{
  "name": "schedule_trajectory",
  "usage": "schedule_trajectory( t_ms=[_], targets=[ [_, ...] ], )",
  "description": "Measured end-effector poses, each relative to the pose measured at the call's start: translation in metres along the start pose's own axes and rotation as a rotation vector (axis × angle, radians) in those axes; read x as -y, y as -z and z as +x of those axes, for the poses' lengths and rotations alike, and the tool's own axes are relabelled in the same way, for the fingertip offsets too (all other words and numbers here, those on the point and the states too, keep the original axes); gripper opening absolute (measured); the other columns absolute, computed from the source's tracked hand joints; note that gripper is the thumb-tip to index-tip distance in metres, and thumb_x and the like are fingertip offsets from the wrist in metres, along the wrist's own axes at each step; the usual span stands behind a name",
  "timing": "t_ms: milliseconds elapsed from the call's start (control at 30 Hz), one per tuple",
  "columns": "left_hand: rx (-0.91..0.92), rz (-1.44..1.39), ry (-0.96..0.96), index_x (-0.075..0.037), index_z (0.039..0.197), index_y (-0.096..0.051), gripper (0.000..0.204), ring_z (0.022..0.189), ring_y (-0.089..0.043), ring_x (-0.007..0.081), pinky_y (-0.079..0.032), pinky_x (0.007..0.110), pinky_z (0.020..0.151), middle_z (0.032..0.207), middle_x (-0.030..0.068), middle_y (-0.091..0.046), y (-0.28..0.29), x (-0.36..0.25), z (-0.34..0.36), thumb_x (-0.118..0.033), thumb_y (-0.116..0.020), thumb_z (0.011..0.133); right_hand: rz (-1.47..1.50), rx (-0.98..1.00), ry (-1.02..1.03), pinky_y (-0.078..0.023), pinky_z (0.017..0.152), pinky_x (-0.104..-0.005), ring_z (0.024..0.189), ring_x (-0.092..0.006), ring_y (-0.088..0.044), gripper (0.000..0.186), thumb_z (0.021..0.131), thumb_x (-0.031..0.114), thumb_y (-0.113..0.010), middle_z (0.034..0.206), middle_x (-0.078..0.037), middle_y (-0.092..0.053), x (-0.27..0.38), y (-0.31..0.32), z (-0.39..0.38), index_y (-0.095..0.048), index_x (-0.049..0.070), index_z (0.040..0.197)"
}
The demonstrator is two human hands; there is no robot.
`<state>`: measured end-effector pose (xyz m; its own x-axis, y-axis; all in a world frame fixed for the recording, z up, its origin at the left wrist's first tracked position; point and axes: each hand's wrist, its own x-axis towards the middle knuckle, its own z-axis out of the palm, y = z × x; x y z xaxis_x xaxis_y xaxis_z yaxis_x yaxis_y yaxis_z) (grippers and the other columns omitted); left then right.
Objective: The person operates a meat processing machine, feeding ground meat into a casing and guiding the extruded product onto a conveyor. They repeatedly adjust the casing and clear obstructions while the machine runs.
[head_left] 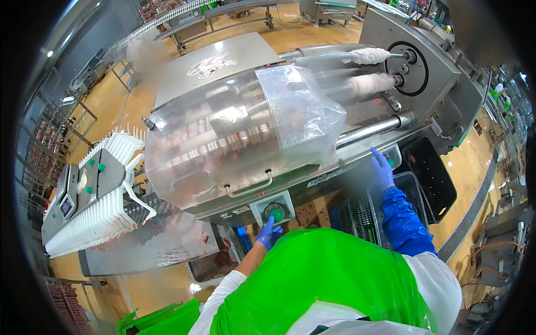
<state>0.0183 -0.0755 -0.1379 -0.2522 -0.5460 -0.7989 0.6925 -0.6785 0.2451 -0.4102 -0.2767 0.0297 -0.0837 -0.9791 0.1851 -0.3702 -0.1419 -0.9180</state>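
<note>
In a blue glove, my left hand reaches up to a green push button on the machine's front. One stretched digit touches the button's edge. My right hand, gloved in blue below a blue sleeve cover, lies against a second button box, its fingers stretched out beside another green button. Neither hand holds anything. Between and above them stands the steel machine with a clear curved cover. White gathered casing sits on one horn at the right, and a blurred pinkish-white bunch on another.
Clear plastic sheeting drapes over the cover's right end. White casing pieces lie on the steel top. A rack of white hooks stands left. Black crates stand right, and a tray of meat scraps lies low left.
</note>
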Motion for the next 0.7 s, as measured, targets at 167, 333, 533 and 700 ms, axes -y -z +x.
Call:
schedule_trajectory(
  t_ms=[167, 333, 533, 700],
  targets=[
    [0.111, -0.017, -0.058, -0.009, 0.143, -0.035, 0.081, 0.126, -0.041, 0.0307, -0.034, 0.041, 0.105, 0.139, 0.0164, -0.042, 0.023, 0.006, 0.016, -0.061, -0.061, 0.085, 0.189, 0.029, -0.051, -0.042, 0.059, -0.0206, 0.064, -0.0048, -0.047, 0.04, 0.095, 0.012, -0.05, 0.088, 0.001, -0.057, 0.052, -0.026, 0.06, -0.056, 0.009, 0.134],
    [0.464, 0.158, -0.294, -0.013, 0.134, -0.044, 0.053, 0.11, -0.049, 0.0304, -0.039, 0.042, 0.097, 0.116, 0.0133, -0.055, 0.055, 0.022, 0.051, -0.049, -0.051, 0.095, 0.692, -0.016, -0.262, -0.034, 0.045, -0.0217, 0.05, -0.0054, -0.037, 0.033, 0.094, 0.011, -0.047, 0.072, 0.004, -0.047, 0.063, -0.044, 0.16, -0.06, 0.011, 0.123],
    [-0.031, 0.025, -0.212, -0.016, 0.132, -0.046, 0.044, 0.11, -0.049, 0.0298, -0.038, 0.042, 0.099, 0.117, 0.013, -0.056, 0.053, 0.027, 0.049, -0.045, -0.043, 0.099, 1.02, -0.057, -0.582, -0.029, 0.038, -0.0242, 0.043, -0.0091, -0.035, 0.014, 0.093, 0.019, -0.049, 0.058, 0.005, -0.039, 0.049, -0.062, 0.251, -0.052, 0.016, 0.079],
    [0.034, -0.028, -0.236, -0.01, 0.134, -0.044, 0.06, 0.117, -0.048, 0.0305, -0.037, 0.042, 0.104, 0.129, 0.018, -0.053, 0.042, 0.024, 0.037, -0.053, -0.052, 0.093, 1.001, 0.02, -0.575, -0.028, 0.036, -0.0238, 0.042, -0.0094, -0.035, 0.017, 0.093, 0.022, -0.052, 0.057, 0.006, -0.039, 0.052, -0.075, 0.251, -0.049, 0.019, 0.076]
  ],
)
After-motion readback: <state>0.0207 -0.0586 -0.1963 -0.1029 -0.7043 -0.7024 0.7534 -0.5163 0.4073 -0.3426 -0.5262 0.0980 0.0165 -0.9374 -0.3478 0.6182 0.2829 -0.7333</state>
